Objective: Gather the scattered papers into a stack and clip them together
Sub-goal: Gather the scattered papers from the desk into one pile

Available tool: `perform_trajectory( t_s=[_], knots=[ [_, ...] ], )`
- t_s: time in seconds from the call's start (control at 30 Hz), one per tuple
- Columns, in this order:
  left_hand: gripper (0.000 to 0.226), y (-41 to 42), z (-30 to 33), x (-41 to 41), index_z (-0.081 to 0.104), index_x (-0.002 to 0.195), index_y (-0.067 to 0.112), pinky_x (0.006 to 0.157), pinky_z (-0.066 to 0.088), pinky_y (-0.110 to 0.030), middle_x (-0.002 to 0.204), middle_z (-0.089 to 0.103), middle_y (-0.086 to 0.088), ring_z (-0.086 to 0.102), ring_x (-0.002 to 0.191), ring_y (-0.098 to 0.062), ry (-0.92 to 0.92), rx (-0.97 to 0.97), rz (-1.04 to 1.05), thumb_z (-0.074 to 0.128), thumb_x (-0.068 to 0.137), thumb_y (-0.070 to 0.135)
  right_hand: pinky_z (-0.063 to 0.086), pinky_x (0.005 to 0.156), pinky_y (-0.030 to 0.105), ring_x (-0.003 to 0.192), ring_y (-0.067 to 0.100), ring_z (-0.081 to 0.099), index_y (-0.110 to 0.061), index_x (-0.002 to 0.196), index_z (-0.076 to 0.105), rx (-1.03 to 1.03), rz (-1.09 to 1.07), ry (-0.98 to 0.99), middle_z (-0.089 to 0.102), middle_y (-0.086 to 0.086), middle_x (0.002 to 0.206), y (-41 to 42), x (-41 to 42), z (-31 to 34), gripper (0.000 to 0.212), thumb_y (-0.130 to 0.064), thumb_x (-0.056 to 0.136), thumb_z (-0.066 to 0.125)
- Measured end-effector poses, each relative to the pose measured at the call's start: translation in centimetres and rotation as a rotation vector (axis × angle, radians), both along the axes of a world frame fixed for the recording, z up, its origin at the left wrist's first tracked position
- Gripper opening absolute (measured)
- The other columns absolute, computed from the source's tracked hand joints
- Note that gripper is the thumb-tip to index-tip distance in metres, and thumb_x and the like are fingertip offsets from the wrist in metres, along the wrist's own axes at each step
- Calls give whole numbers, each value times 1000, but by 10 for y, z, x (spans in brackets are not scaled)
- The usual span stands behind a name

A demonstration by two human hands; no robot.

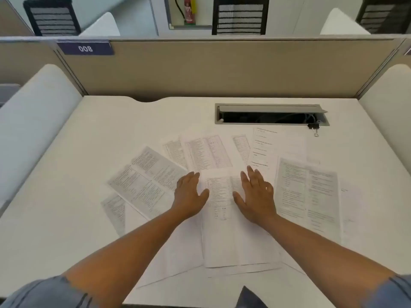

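Several printed papers lie fanned across the white desk (66, 174). A central sheet (222, 196) lies between my hands. My left hand (190, 194) rests flat on the papers at its left edge, fingers extended, holding nothing. My right hand (256, 194) lies flat at its right edge, fingers together and thumb spread, also holding nothing. A tilted two-column sheet (144, 181) lies to the left, another two-column sheet (309, 192) to the right, and table-printed sheets (206, 154) fan out behind. A black binder clip (314, 127) sits at the far right, beside the cable slot.
A grey open cable slot (271, 114) is set into the desk behind the papers. Beige partition walls (200, 70) close the back, with white side panels (33, 121) left and right. A "008" label (85, 48) hangs on the partition. Chairs stand beyond.
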State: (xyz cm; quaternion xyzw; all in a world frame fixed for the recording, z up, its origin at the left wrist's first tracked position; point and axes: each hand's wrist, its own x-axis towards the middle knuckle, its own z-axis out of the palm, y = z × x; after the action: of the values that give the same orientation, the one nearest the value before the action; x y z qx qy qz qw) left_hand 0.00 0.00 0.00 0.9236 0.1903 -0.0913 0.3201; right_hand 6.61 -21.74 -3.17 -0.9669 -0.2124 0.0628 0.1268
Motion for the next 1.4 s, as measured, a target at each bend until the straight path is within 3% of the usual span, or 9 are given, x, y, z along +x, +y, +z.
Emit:
perform_trajectory(
  t_s=[0.33,0.53,0.63,0.73,0.93,1.1,1.2,1.27,1.4],
  knots=[
    [60,-27,-4,-29,41,152,19,111,46,-40,153,44,-5,51,130,-21,3,-271,219,62,98,37,17,125,49,157,30,5,-18,156,34,52,-137,232,7,9,171,-13,-1,-17,82,-65,93,55],
    [37,-37,0,-29,49,134,14,66,41,-6,119,51,8,49,100,-7,43,-432,369,63,100,18,14,127,44,157,27,8,-18,157,34,103,-182,287,15,9,170,-12,2,-14,85,-63,90,63],
    [52,-37,2,-26,43,139,15,76,52,-21,122,59,2,61,100,-13,47,-625,484,70,95,18,13,126,44,158,26,5,-18,158,31,97,-169,306,11,7,171,-14,1,-14,85,-62,91,61],
    [32,-39,0,-24,56,117,17,74,57,-28,116,68,-3,69,97,-16,47,-730,549,75,91,15,13,126,43,158,25,5,-18,158,32,131,-176,336,11,5,171,-16,2,-12,86,-60,91,64],
    [7,-41,2,-28,66,104,18,79,61,-32,102,73,4,71,94,-16,-72,-586,464,62,100,23,15,126,39,158,20,8,-15,160,26,294,-257,360,11,3,171,-19,0,-5,89,-51,91,70],
    [10,-26,21,-26,62,112,25,79,62,-36,105,74,6,73,93,-15,-231,-641,477,56,104,25,42,113,43,138,21,45,-22,159,27,689,-453,446,41,0,154,-14,0,11,93,-45,85,79],
    [10,-18,24,-22,61,114,25,70,60,-31,105,73,6,73,92,-16,-240,-716,582,56,105,22,50,105,44,125,20,57,-22,150,46,864,-552,690,57,-3,137,-11,8,18,80,-45,82,82],
    [11,-13,22,-21,60,114,25,67,57,-28,106,73,5,73,91,-16,-221,-736,621,57,104,22,57,97,46,112,25,69,-15,128,66,903,-555,785,72,2,124,-9,13,20,46,-32,88,79],
    [22,-1,7,-26,57,123,21,77,50,-26,123,66,0,64,100,-14,-175,-567,628,61,102,24,59,90,45,99,27,72,-18,105,72,865,-562,712,77,1,104,-11,17,21,9,-21,97,68]
  ],
)
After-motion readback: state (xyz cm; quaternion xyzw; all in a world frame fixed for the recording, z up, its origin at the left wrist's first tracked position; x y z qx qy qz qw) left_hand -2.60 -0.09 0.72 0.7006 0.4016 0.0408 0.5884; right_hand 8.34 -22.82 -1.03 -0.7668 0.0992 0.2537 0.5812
